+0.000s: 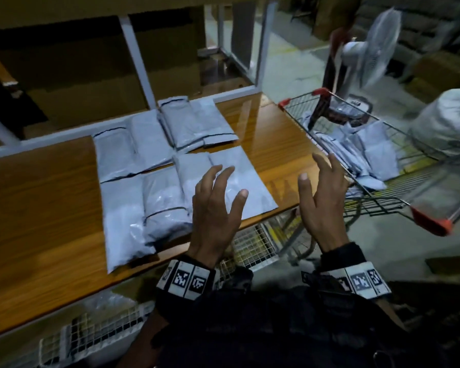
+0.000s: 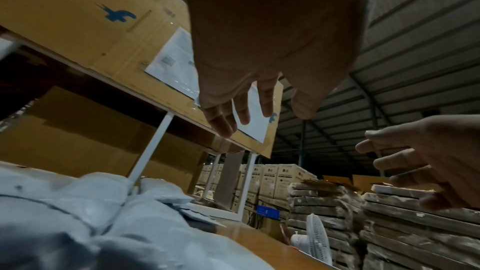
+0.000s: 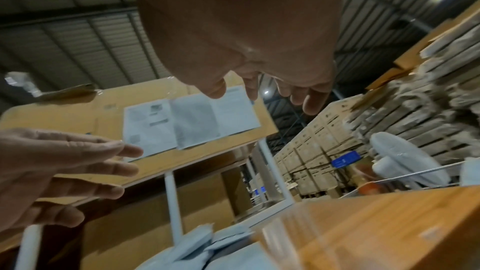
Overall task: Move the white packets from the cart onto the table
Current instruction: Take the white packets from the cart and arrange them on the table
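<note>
Right now neither grip has anything in it. The left hand [image 1: 215, 208] hovers with its fingers spread and relaxed above the nearest packet on the table [image 1: 51, 208], and the right hand [image 1: 322, 200] is just as loose, palm turned inward, poised over the table's right edge beside the cart [image 1: 377, 205]. Both wrist views agree: straight fingers against open air, nothing pinched or cupped.

That posture reads to me as a pause between trips, with the right hand nearer the cart because it is the natural one to reach in.

On the table the white packets [image 1: 154, 166] lie flat in rough rows, some edges overlapping, and the front ones hang slightly past the near edge. Laying them flat and close together probably saves room for what is to come, while bare wood remains on the left.

More packets in the cart [image 1: 367, 155] lean against one another in a loose heap at the basket's far side, so the job is plainly unfinished. How many remain I cannot say, since blur and wire mesh hide the bottom of the pile.

Behind the cart stands a white fan [image 1: 375, 49], and a bulky pale sack [image 1: 452, 118] sits to its right.
</note>
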`<state>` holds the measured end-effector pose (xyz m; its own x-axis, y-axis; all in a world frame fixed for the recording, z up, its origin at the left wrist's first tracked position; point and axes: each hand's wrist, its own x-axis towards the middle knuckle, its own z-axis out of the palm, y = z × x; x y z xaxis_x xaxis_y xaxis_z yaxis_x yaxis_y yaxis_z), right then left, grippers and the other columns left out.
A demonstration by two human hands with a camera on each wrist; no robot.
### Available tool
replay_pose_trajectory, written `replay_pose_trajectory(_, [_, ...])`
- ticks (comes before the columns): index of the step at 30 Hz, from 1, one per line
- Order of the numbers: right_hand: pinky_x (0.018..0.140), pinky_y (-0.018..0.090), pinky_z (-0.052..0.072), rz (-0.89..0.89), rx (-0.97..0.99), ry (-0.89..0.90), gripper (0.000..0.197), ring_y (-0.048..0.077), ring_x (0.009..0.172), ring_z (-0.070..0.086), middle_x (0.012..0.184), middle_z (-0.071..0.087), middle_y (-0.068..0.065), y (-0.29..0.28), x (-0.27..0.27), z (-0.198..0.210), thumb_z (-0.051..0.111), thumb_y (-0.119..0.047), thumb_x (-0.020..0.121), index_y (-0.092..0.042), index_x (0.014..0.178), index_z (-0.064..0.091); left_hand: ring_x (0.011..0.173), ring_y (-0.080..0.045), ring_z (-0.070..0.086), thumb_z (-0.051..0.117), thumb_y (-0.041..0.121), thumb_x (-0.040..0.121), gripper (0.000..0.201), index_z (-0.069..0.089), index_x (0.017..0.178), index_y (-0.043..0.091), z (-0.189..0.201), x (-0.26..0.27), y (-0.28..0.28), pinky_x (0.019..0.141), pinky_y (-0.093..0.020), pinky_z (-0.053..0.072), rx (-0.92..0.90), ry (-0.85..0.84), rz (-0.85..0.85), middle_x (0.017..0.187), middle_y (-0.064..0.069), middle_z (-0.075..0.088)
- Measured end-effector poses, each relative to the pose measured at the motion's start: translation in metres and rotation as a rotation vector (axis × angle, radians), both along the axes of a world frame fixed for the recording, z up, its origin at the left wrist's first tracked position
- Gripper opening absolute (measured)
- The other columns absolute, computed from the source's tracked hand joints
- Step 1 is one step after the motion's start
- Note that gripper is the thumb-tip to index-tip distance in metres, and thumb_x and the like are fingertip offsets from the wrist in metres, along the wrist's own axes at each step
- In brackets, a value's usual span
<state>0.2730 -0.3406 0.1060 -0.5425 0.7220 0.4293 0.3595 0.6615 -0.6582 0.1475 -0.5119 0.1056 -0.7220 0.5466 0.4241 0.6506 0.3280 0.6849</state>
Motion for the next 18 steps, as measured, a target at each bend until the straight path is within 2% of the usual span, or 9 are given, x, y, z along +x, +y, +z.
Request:
replay_pose_trajectory(3, [0.109, 0.046, 0.024, -0.028, 0.013, -0.022, 0.055, 0.032, 0.143, 0.023, 0.158, 0.023, 0.012, 0.038, 0.029, -0.006, 0.032, -0.051, 0.101, -0.02, 0.146, 0.039, 0.129, -0.02, 0.047, 0.057, 0.038, 0.094, 0.044, 0.055, 0.134, 0.019, 0.002, 0.016, 0.039, 0.102, -0.041, 0.043, -0.009, 0.014, -0.051, 0.139, -0.004, 0.05])
replay_pose_trajectory(7, [0.104, 0.037, 0.023, -0.079, 0.034, -0.056, 0.052, 0.032, 0.14, 0.025, 0.156, 0.026, 0.012, 0.091, 0.076, -0.012, 0.039, -0.049, 0.1, -0.021, 0.144, 0.042, 0.129, -0.022, 0.047, 0.058, 0.034, 0.094, 0.043, 0.056, 0.134, 0.017, 0.0, 0.044, 0.093, 0.102, -0.046, 0.043, -0.001, 0.018, -0.099, 0.138, -0.006, 0.051])
replay_pose_trajectory(12, [0.104, 0.027, 0.018, -0.122, 0.028, -0.077, 0.053, 0.033, 0.14, 0.031, 0.151, 0.035, 0.013, 0.172, 0.139, -0.021, 0.042, -0.047, 0.097, -0.019, 0.143, 0.044, 0.13, -0.023, 0.046, 0.058, 0.032, 0.093, 0.043, 0.056, 0.133, 0.015, -0.001, 0.086, 0.177, 0.104, -0.038, 0.04, 0.01, 0.001, -0.184, 0.136, -0.008, 0.051])
replay_pose_trajectory(15, [0.107, 0.037, 0.024, -0.124, -0.003, -0.118, 0.058, 0.034, 0.138, 0.034, 0.149, 0.038, 0.014, 0.211, 0.164, -0.023, 0.042, -0.05, 0.095, -0.02, 0.144, 0.043, 0.13, -0.023, 0.045, 0.059, 0.033, 0.093, 0.043, 0.057, 0.134, 0.017, -0.002, 0.104, 0.219, 0.105, -0.038, 0.039, -0.018, -0.025, -0.22, 0.138, -0.007, 0.05])
replay_pose_trajectory(18, [0.107, 0.037, 0.025, -0.102, -0.036, -0.144, 0.062, 0.033, 0.138, 0.033, 0.15, 0.036, 0.013, 0.24, 0.175, -0.019, 0.039, -0.053, 0.093, -0.02, 0.146, 0.04, 0.13, -0.023, 0.044, 0.059, 0.036, 0.093, 0.045, 0.056, 0.134, 0.017, 0.001, 0.111, 0.255, 0.105, -0.044, 0.04, -0.047, -0.041, -0.263, 0.139, -0.005, 0.049])
